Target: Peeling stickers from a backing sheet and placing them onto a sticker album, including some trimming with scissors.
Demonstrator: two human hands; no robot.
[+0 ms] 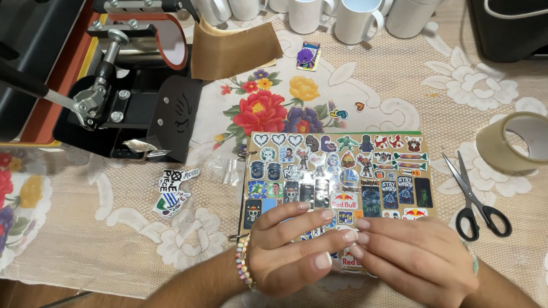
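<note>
Lace-covered table (399, 85) is seen below; a sticker-covered board (337, 171) lies near its front edge, pressed flat by the open left hand (288, 248) and open right hand (414, 256), scissors (474, 197) just beside.

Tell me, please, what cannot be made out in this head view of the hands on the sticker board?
- Sticker board: its lower edge is hidden under the left hand and right hand.
- White mugs: tops cut off by the upper edge.
- Tape roll: cut off at the right edge.
</note>
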